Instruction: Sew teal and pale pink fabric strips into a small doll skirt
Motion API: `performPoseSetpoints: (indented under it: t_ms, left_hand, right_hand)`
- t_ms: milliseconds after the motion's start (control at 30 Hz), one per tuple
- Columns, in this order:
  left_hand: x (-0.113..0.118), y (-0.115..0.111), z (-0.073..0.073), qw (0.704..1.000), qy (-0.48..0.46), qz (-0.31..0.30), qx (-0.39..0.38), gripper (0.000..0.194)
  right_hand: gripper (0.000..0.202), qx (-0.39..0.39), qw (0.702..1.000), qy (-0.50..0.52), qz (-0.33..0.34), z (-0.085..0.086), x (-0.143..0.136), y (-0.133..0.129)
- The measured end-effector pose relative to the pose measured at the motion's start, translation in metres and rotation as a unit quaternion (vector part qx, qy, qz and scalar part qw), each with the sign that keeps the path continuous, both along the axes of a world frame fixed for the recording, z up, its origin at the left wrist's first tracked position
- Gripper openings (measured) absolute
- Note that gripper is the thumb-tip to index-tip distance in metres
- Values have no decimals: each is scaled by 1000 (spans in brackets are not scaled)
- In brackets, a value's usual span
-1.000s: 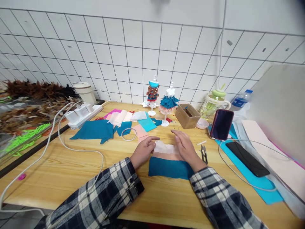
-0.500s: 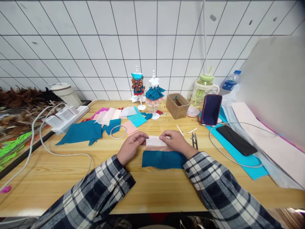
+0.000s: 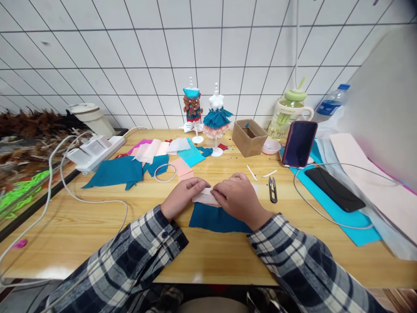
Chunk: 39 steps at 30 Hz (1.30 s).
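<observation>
A pale pink and white paper strip (image 3: 206, 197) lies between my hands near the middle of the table. My left hand (image 3: 184, 196) pinches its left end with thumb and fingers. Close beside it, my right hand (image 3: 239, 198) is closed on the strip's upper edge and covers its right part. Just below lies a dark teal crepe piece (image 3: 216, 218), partly under my right hand and wrist. Small snips (image 3: 273, 190) rest to the right of my right hand. Behind stands a mini mannequin (image 3: 216, 117) in a teal and pink ruffled skirt.
Coloured paper scraps (image 3: 114, 171) and a ring (image 3: 165, 172) lie left. A cardboard box (image 3: 249, 138), small bowl (image 3: 271, 147), upright phone (image 3: 299, 144), flat black phone (image 3: 335, 189) and lidded jug (image 3: 288, 115) stand or lie right. A power strip (image 3: 97, 154) and cable are left.
My right hand has moved left along the strip toward my left hand and turned, now covering more of it. The camera view has shifted slightly.
</observation>
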State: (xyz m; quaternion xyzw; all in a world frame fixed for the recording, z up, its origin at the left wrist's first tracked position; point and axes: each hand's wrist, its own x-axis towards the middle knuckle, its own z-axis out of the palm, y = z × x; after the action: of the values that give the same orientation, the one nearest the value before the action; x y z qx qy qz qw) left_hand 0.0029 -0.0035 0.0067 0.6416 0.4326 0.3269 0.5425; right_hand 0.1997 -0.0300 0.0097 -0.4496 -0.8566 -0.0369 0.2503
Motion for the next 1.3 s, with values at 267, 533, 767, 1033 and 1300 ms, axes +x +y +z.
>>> performPoseSetpoints:
  t_ms: [267, 533, 767, 1033, 1300]
  left_hand:
    - [-5, 2, 9, 993, 108, 23, 40, 33]
    - [-13, 5, 10, 995, 74, 49, 34, 31]
    - [-27, 17, 11, 985, 93, 127, 74, 36]
    - [-46, 31, -5, 986, 89, 135, 32, 40]
    - [-45, 43, -15, 977, 169, 124, 51, 37]
  right_hand:
    - [27, 10, 999, 32, -4, -2, 7, 2]
    - [26, -18, 996, 86, -13, -1, 14, 6]
    - [22, -141, 983, 104, -53, -7, 38, 21]
    - [31, -347, 918, 190, 2, -26, 74, 41]
    - [24, -388, 889, 241, -41, -34, 80, 48]
